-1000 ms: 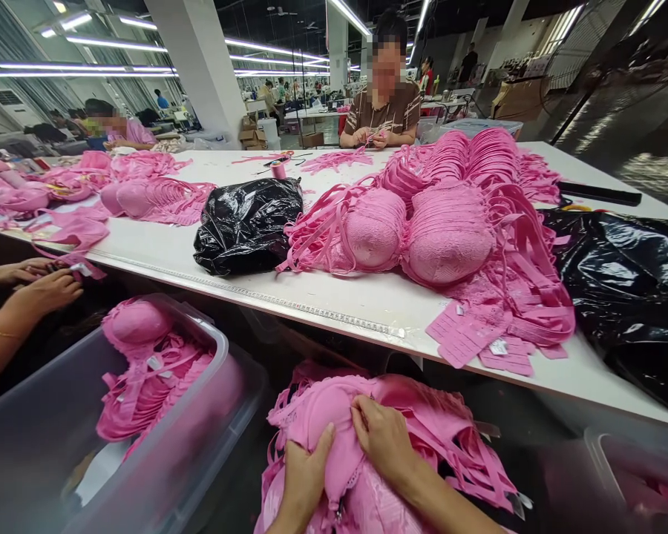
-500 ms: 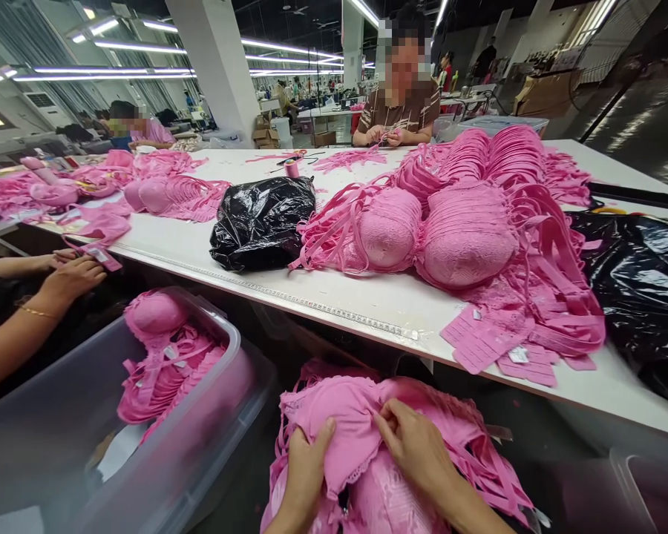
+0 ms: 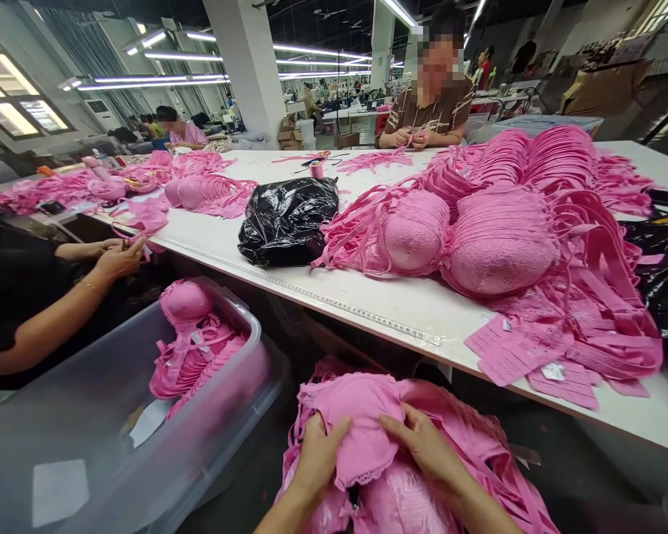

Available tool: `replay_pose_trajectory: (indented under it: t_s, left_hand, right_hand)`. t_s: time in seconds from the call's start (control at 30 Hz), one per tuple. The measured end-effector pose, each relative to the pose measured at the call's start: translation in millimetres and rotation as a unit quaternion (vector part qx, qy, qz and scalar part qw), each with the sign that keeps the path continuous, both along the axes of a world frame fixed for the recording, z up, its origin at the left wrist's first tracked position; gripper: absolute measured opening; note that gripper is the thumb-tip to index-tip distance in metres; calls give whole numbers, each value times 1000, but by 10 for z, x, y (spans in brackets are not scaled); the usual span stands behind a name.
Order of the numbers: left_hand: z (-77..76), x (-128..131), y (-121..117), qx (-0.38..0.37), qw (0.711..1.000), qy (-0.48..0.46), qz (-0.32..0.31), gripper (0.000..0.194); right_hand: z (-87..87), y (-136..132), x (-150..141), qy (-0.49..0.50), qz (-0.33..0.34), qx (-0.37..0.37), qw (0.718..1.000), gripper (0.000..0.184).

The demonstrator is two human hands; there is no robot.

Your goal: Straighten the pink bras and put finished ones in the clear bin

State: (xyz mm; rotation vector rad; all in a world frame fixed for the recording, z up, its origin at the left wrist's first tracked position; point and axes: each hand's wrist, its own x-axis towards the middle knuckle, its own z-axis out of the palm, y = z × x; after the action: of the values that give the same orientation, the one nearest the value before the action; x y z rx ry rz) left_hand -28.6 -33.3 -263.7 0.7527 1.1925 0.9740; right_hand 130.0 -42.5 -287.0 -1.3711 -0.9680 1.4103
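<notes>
A pink bra (image 3: 361, 419) is spread between my hands, low in the head view, the plain inner side of one cup facing up. My left hand (image 3: 318, 452) grips the cup's left edge, thumb on top and fingers hidden beneath. On the other side my right hand (image 3: 423, 441) pinches the cup, its thumb pressed on the fabric. Under it lies a heap of pink bras (image 3: 406, 497) with lace cups, their straps and bands trailing to the right.
Nested pink bras (image 3: 501, 237) fill the right of the white table (image 3: 378, 300), beside a black plastic bag (image 3: 289, 222). A measuring tape runs along its edge. At left stands a plastic bin (image 3: 211, 437) holding bras; a co-worker's hands (image 3: 119, 256) are above it. Another person sits opposite.
My view has swung left, so the table and bin sit further right. My right thumb has moved from the cup's middle seam onto its right side. Both hands still hold the bra.
</notes>
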Motion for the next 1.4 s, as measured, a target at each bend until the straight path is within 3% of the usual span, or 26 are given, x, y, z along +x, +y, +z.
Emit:
replay_pose_trajectory:
  t_s: [0.1,0.27,0.37,0.47,0.63,0.8,1.1,1.23,1.4]
  left_hand:
    - [2,-21,-20,1,1000,-19,23,43]
    - [68,-168,-156,82,978,151,116,25]
    - [136,-238,-243,124,956,252,82,22]
    - [135,-260,-280,126,951,282,31,21]
    - [36,-275,-230,85,950,295,53,23]
    - [32,-267,-151,116,932,341,43,20]
    - [-105,-203,-20,28,958,277,75,23]
    - [-90,-126,36,20,962,259,81,20]
    - [-41,-51,32,-17,975,212,68,23]
  right_hand:
    - [1,48,31,62,17,-26,998,43]
    - [-206,31,26,-108,-111,-38,987,63]
    - [-245,-5,-11,-138,-109,-13,984,59]
    - [-192,-27,-37,-132,-93,6,987,56]
    - [-138,-57,-35,-125,-84,-19,988,60]
    - [-153,-93,-9,-123,-70,3,990,53]
    - [-68,-124,77,-103,-27,34,994,49]
    - [-50,-125,127,-102,-6,32,994,47]
    - [-91,-83,149,-84,-36,39,995,43]
